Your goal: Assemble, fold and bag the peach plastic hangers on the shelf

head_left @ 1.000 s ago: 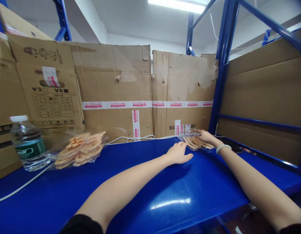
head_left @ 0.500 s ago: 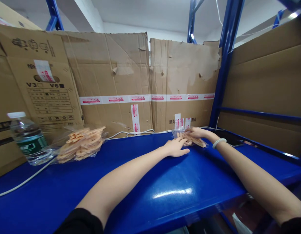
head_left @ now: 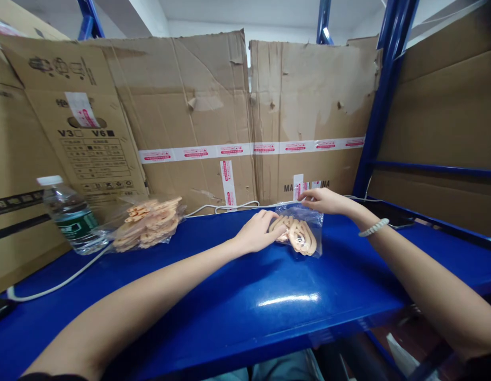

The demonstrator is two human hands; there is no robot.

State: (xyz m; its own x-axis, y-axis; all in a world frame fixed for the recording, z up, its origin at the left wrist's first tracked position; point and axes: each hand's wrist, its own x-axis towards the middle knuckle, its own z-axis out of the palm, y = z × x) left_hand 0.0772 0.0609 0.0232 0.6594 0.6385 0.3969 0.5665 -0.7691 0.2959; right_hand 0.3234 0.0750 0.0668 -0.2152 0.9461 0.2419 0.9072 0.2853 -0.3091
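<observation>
A small clear plastic bag [head_left: 301, 233] with tan curved pieces inside lies on the blue shelf [head_left: 269, 296], near its middle. My right hand [head_left: 322, 201] pinches the bag's top edge and lifts it a little. My left hand [head_left: 258, 230] rests on the bag's left side, fingers curled against the pieces. A white bead bracelet [head_left: 373, 227] is on my right wrist.
A larger clear bag of the same tan pieces [head_left: 148, 223] lies at the left, beside a water bottle [head_left: 70, 217]. A white cable [head_left: 225, 207] runs along the back of the shelf. Cardboard boxes [head_left: 213, 116] wall the back and sides. A blue rack post [head_left: 378, 100] stands at right.
My right hand has pulled the small bag left and toward me from the back right corner and lifted its top edge. My left hand has closed in on the bag.
</observation>
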